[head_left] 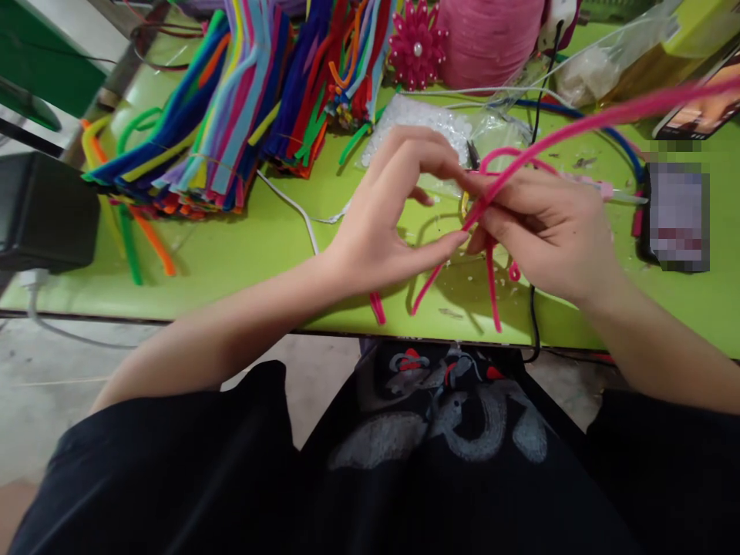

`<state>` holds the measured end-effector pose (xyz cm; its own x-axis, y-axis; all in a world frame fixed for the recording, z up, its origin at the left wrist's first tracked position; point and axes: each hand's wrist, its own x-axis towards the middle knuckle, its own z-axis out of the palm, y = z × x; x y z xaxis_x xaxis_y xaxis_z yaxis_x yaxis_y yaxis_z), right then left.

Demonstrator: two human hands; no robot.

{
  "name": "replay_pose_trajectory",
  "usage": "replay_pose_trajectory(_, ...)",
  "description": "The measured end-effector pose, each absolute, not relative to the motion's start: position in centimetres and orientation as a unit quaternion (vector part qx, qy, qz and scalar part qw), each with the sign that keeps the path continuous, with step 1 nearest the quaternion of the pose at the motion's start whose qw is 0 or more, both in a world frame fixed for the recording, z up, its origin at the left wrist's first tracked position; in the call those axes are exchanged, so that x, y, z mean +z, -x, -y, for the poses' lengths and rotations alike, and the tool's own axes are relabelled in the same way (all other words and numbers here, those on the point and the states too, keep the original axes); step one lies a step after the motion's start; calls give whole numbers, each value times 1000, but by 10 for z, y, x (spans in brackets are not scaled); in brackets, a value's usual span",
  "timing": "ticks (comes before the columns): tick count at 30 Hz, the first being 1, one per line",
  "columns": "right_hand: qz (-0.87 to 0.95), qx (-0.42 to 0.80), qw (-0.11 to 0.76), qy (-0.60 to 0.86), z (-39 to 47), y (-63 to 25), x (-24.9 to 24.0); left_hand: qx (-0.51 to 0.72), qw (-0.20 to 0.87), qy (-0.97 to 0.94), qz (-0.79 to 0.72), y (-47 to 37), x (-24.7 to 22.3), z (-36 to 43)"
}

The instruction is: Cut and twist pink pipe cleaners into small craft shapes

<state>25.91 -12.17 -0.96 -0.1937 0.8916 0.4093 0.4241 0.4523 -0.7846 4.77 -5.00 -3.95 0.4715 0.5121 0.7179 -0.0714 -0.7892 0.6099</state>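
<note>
Pink pipe cleaners (607, 117) cross at the fingers of both hands, one long strand running up to the right edge. My right hand (549, 231) pinches them where they meet, with bent ends hanging below over the green table (277, 270). My left hand (381, 208) is just left of it, its index fingertip touching the pink strands near the pinch and its thumb tip beside them; the other fingers are curled and apart. A short pink piece (377, 307) shows under my left wrist.
Bundles of coloured pipe cleaners (231, 116) lie at the back left. A black box (46, 208) stands at the left edge. Behind my hands are a bag of clear beads (416, 123), a pink flower (417, 45) and a pink roll (489, 38). A phone (679, 216) lies right.
</note>
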Motion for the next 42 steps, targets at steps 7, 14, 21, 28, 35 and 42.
replay_pose_trajectory(7,598,472,470,446,122,-253,-11,403,303,-859,-89,-43,-42,39)
replay_pose_trajectory(14,601,512,430,438,119,-253,-6,364,292,-870,-160,-48,-38,49)
replay_pose_trajectory(21,562,521,475,432,122,-249,-7,512,246,-820,-62,-50,-40,45)
replay_pose_trajectory(28,533,534,490,436,127,-246,-1,523,365,-755,-153,-56,-40,56)
replay_pose_trajectory(35,522,575,478,410,134,-247,7,499,419,-729,-209,-54,-28,65)
replay_pose_trajectory(42,552,534,475,428,135,-248,5,517,442,-704,-206,-54,-20,73)
